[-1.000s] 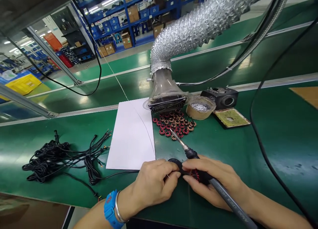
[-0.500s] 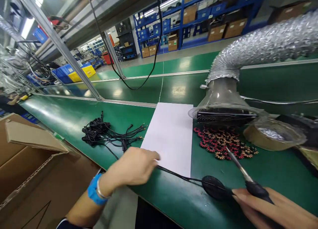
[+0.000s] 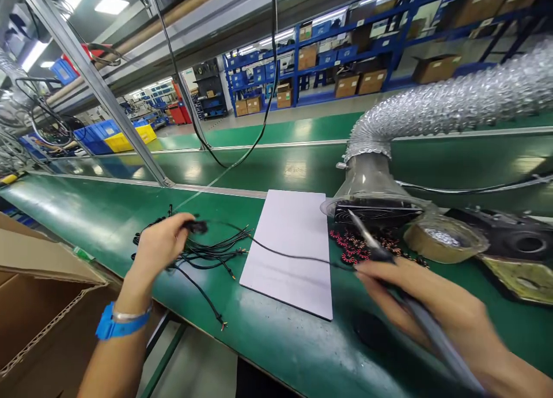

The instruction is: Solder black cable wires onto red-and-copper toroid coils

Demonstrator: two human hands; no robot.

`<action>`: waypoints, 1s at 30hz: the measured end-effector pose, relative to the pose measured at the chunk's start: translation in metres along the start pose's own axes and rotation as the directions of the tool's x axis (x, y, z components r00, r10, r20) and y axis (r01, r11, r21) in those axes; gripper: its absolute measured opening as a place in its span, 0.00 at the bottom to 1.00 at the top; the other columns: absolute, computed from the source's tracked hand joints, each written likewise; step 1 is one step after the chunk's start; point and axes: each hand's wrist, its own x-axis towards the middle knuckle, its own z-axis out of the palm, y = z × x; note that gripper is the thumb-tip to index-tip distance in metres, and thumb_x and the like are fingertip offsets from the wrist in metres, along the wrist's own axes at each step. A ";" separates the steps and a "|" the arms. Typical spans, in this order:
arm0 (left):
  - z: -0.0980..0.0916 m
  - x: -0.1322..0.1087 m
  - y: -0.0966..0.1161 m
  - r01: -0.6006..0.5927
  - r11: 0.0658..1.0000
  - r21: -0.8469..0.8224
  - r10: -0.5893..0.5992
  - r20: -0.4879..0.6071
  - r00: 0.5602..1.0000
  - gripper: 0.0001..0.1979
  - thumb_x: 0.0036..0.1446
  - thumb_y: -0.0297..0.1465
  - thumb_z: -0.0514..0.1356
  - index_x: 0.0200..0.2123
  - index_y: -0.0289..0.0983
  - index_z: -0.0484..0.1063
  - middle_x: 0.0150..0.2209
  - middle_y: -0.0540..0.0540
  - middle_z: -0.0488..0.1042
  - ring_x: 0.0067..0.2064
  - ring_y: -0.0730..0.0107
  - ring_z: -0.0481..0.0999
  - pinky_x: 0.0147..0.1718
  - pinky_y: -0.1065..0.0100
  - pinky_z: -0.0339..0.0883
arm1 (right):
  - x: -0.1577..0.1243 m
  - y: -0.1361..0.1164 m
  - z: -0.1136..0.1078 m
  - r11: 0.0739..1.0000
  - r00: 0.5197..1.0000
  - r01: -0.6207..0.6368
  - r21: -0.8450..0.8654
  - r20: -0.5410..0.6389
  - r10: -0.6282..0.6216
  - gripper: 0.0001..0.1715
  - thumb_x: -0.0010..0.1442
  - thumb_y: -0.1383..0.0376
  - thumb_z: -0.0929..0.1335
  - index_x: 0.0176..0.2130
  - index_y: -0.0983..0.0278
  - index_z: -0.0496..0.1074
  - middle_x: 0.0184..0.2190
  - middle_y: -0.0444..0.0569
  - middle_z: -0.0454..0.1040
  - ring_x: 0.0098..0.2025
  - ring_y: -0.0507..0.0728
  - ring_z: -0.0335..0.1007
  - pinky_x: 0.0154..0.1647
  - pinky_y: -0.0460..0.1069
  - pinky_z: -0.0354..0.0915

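My left hand [image 3: 162,242] is closed over the pile of black cables [image 3: 211,251], its fingers pinching a black cable bundle [image 3: 197,226], blurred by motion. From there a thin black cable [image 3: 289,254] runs over the white board [image 3: 287,237] to the fingertips of my right hand [image 3: 432,288]. That hand grips a soldering iron [image 3: 367,237] like a pen, its metal tip up in front of the fume hood. Whether the fingertips also pinch the cable is unclear. Many small red and copper wire-wound rings [image 3: 352,245] lie beneath the hood.
A clear fume hood [image 3: 369,179] on a silver flexible duct [image 3: 449,116] stands over the green bench. At right are a tape roll [image 3: 447,239] and a yellow sponge tray [image 3: 518,277]. An open cardboard box [image 3: 43,306] is at lower left. A black cord [image 3: 263,121] hangs ahead.
My left hand has moved left and away from the white board's near edge to the cable pile. My right hand has lifted the iron from the rings up towards the hood. The view has shifted.
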 end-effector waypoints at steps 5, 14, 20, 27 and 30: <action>0.026 0.091 -0.009 0.107 0.990 0.087 -0.110 0.038 0.993 0.15 0.64 0.32 0.53 0.53 0.37 0.69 0.46 0.41 0.76 0.48 0.55 0.75 0.45 0.56 0.69 | 0.089 0.005 0.078 0.955 0.950 -0.060 -0.290 0.278 0.144 0.15 0.66 0.73 0.61 0.47 0.63 0.72 0.35 0.51 0.74 0.39 0.58 0.71 0.40 0.52 0.68; 0.084 0.132 -0.006 -0.022 1.000 -0.005 0.023 0.302 0.953 0.17 0.63 0.35 0.58 0.53 0.35 0.67 0.52 0.41 0.70 0.49 0.60 0.73 0.46 0.54 0.71 | 0.111 0.052 0.137 0.895 0.880 -0.232 -0.381 0.310 0.360 0.15 0.67 0.60 0.66 0.50 0.65 0.69 0.48 0.51 0.71 0.44 0.56 0.71 0.44 0.55 0.71; 0.083 0.086 0.006 -0.162 0.975 -0.154 0.217 0.478 0.851 0.14 0.63 0.38 0.58 0.47 0.34 0.71 0.46 0.43 0.73 0.44 0.64 0.75 0.44 0.57 0.72 | 0.101 0.057 0.136 0.940 0.928 -0.199 -0.276 0.255 0.271 0.11 0.66 0.66 0.63 0.46 0.66 0.71 0.36 0.50 0.72 0.38 0.57 0.70 0.38 0.51 0.67; 0.079 0.046 0.011 -0.103 0.974 -0.204 0.176 0.380 0.908 0.07 0.55 0.35 0.63 0.28 0.38 0.74 0.26 0.50 0.75 0.31 0.68 0.74 0.32 0.69 0.66 | 0.063 0.009 0.081 0.995 0.998 -0.039 -0.090 0.051 0.044 0.12 0.65 0.68 0.61 0.45 0.61 0.71 0.36 0.49 0.76 0.38 0.58 0.73 0.40 0.51 0.69; 0.056 0.040 -0.008 -0.024 0.968 -0.248 0.070 0.179 0.981 0.08 0.57 0.36 0.58 0.31 0.39 0.74 0.23 0.53 0.72 0.26 0.71 0.71 0.26 0.73 0.61 | 0.029 -0.002 0.037 0.995 0.996 -0.067 -0.076 -0.065 0.062 0.11 0.66 0.68 0.62 0.47 0.61 0.69 0.35 0.47 0.78 0.34 0.55 0.77 0.39 0.49 0.71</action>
